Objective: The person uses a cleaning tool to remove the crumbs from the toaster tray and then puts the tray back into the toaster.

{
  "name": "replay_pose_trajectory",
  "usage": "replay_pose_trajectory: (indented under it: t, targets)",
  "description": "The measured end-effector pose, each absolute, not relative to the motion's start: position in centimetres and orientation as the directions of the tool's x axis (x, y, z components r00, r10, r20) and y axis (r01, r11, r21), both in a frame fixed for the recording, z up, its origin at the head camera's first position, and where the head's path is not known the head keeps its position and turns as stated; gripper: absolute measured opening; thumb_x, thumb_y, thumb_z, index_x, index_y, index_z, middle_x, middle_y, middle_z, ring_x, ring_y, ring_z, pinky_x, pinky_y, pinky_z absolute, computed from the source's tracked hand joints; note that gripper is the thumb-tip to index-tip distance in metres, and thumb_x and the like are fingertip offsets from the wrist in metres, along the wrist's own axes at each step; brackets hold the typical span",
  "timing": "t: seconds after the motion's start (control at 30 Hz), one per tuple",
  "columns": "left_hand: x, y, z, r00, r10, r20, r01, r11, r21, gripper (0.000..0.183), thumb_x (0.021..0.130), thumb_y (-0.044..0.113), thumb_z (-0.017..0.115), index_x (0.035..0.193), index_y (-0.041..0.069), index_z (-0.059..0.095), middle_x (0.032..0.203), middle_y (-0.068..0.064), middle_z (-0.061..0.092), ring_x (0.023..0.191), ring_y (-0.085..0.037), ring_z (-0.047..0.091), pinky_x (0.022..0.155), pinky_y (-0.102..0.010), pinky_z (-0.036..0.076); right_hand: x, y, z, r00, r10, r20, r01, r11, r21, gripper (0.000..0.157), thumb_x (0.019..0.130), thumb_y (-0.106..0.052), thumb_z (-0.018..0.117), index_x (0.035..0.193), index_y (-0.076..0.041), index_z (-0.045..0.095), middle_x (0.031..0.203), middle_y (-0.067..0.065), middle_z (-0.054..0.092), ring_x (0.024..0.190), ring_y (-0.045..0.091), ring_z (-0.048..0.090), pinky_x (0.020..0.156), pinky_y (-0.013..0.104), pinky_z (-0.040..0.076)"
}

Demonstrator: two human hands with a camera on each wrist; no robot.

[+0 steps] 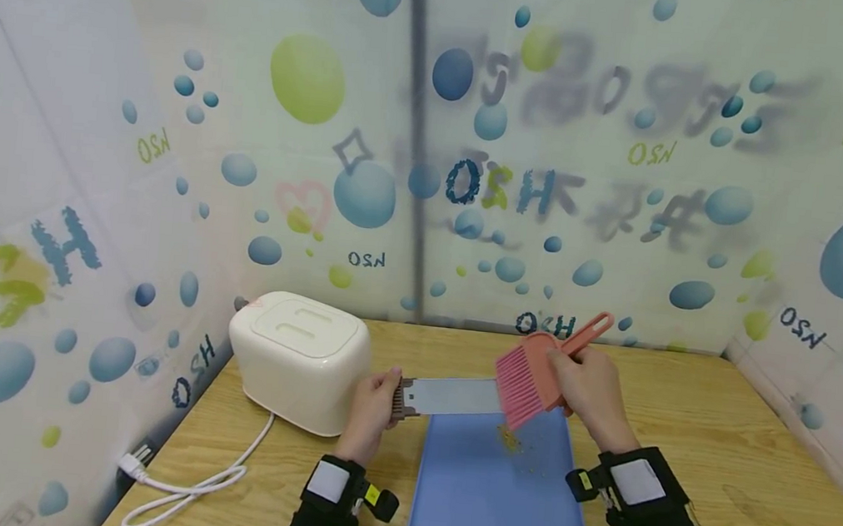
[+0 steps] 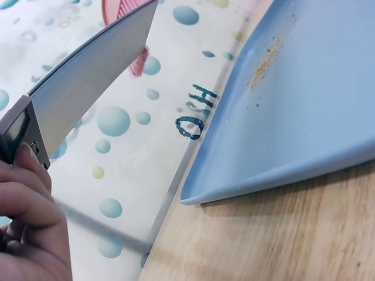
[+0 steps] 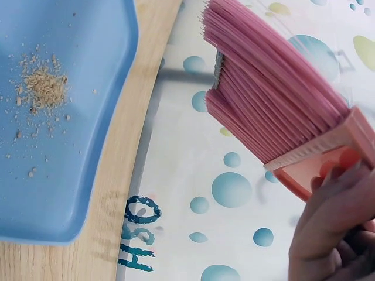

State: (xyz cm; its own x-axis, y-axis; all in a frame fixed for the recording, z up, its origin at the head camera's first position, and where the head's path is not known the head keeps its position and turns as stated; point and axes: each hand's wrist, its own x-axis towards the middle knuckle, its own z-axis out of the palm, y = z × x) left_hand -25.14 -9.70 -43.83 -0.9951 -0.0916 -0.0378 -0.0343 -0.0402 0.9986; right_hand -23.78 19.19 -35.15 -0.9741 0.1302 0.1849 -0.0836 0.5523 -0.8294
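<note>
In the head view, a blue tray [image 1: 498, 504] lies at lower centre on a wooden table [image 1: 723, 423], its near end cut off by the frame; crumbs [image 1: 510, 439] are held in its upper part. Above it, a metal plate [image 1: 451, 397] is gripped at its brown end by the left hand [image 1: 369, 413]. A pink brush [image 1: 532, 377] is gripped by the right hand [image 1: 594, 395], its bristles covering the plate's right end. The hands are kept apart. At left centre a white appliance [image 1: 299, 369] is seen, with a looped cord [image 1: 252, 449] and plug [image 1: 134, 462].

In the left wrist view, the plate is pinched at upper left, with the brush partly hidden behind it. The tray is cut off at right, its crumbs foreshortened into a strip.

In the right wrist view, a loose heap with scattered specks is revealed at left. At right the bristles are shown parted around a thin grey edge, probably the plate's; the brush handle is hidden.
</note>
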Motion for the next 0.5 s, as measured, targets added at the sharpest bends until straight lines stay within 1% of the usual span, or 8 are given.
replay_pose_trajectory:
  t: [0.13,0.27,0.5]
  targets:
    - [-25.29,-9.66,-44.03,-0.995,-0.090,-0.036,-0.032,-0.044,0.999,0.040,0.110,0.028,0.047,0.099,-0.005,0.066,0.068,-0.001,0.058,0.053,-0.009,0.046,0.048,-0.022,0.035,-23.81,19.45,-35.18,-0.974,0.134,0.183,-0.080,0.551,-0.831,0.040,0.105,-0.029,0.051,0.111,0.009,0.064,0.066,0.009,0.060,0.046,0.021,0.055,0.044,0.033,0.048]
    - [-25.49,-9.58,-44.30,-0.996,-0.088,-0.032,-0.027,-0.054,0.998,0.039,0.109,0.028,0.048,0.095,-0.005,0.065,0.066,-0.001,0.059,0.051,-0.009,0.047,0.047,-0.022,0.035,-23.75,19.70,-35.28,-0.974,0.137,0.183,-0.079,0.548,-0.833,0.040,0.105,-0.029,0.052,0.109,0.009,0.064,0.065,0.009,0.059,0.044,0.019,0.054,0.043,0.032,0.048]
    - [-25.61,-9.74,-44.52,-0.993,-0.104,-0.050,-0.046,-0.035,0.998,0.038,0.109,0.028,0.049,0.100,-0.004,0.067,0.069,-0.001,0.060,0.054,-0.009,0.048,0.049,-0.022,0.036,-23.72,19.94,-34.93,-0.972,0.146,0.184,-0.076,0.545,-0.835,0.038,0.104,-0.028,0.051,0.104,0.008,0.065,0.060,0.007,0.058,0.042,0.019,0.053,0.042,0.032,0.047]
